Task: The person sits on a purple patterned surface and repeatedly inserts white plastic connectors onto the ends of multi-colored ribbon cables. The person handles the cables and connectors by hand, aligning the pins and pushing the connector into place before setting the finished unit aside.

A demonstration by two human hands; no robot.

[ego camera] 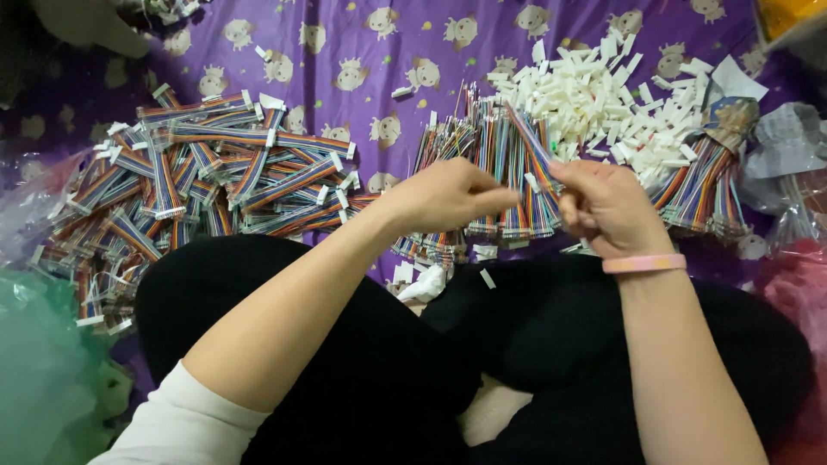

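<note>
A short flat ribbon cable of many-coloured wires (pixel 536 157) is pinched in the right hand (pixel 608 209), between thumb and forefinger, and rises from that grip up and to the left, its long axis slanting toward the top left of the view. The left hand (pixel 448 195) lies just left of it at about the same height, fingers drawn together and pointing rightward, their tips very near the cable's lower part; its grip is narrow, and whether it pinches a small piece or the cable itself I cannot tell. So the cable sits between the two hands, held by the right one, with the left nearest its free length. Behind the hands stands a row of loose rainbow wire strips (pixel 495 164) on the purple cartoon-print cloth (pixel 345 34). Beyond the right hand lies a heap of small white plastic connector housings (pixel 603 103), and far to the left a spread pile of striped cables with white ends fitted (pixel 198 181). A pink wristband (pixel 644 263) circles the right wrist.
</note>
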